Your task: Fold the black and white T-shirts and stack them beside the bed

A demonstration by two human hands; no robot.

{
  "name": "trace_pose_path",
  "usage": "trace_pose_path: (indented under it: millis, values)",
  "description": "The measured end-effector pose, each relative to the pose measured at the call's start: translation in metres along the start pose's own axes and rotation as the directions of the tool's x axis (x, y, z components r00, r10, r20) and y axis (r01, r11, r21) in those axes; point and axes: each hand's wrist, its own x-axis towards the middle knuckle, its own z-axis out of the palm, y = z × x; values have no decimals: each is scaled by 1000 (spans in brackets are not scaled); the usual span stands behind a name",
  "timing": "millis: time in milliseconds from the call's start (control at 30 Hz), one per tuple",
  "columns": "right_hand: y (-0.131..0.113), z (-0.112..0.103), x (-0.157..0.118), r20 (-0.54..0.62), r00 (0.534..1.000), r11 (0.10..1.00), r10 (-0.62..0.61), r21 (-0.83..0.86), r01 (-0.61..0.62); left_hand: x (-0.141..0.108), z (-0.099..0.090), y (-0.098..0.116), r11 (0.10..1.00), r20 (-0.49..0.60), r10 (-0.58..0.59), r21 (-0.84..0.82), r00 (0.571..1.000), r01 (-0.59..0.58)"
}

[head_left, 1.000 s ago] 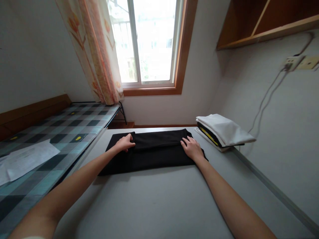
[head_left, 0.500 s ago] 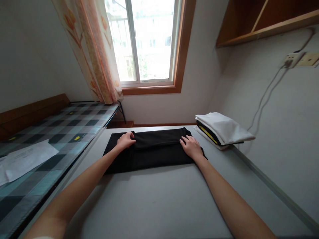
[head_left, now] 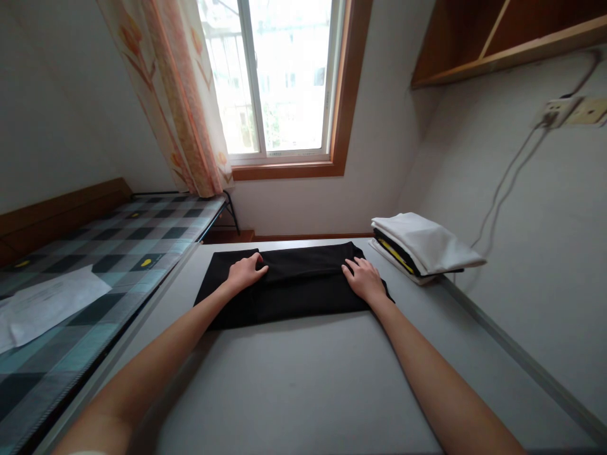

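A folded black garment (head_left: 303,291) lies lengthwise across the grey-white table, with a layer line running along its middle. My left hand (head_left: 245,273) is on its left part, fingers curled and thumb bent toward them at the edge of a folded-over layer. The fingertips are partly hidden against the dark cloth. On the right end of the garment, my right hand (head_left: 363,278) rests palm down with the fingers spread.
A stack of folded cloth (head_left: 422,243), white on top with black and yellow below, sits at the table's (head_left: 294,379) right back edge. Left of the table is a bed with a checked cover (head_left: 95,265) and a white paper (head_left: 52,300). A wooden shelf (head_left: 512,60) juts from the right wall.
My left hand has shifted slightly right along the black garment, and the garment's left end has moved a little with it. My right hand has stayed in place.
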Motion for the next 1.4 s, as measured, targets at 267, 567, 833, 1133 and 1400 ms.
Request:
trace_pose_path:
  millis: [267,567,833,1133,1400]
  values:
    - [1,1,0,2,1000,1000,-2,2,2,-29,7,12,965,-293,260,47,920,-258]
    - [3,4,1,7,1000,1000,2,12,-2,-57,-50,-10,827,208,562,-172,801,-536]
    - [2,3,0,1,1000,1000,6,5,-6,-79,-41,-17,790,338,602,-118,724,-602]
    - [1,2,0,10,1000,1000,9,11,-9,-79,-39,-17,760,285,645,-149,709,-632]
    - [3,4,0,6,1000,1000,-2,11,2,-72,-40,-18,744,263,657,-377,706,-552]
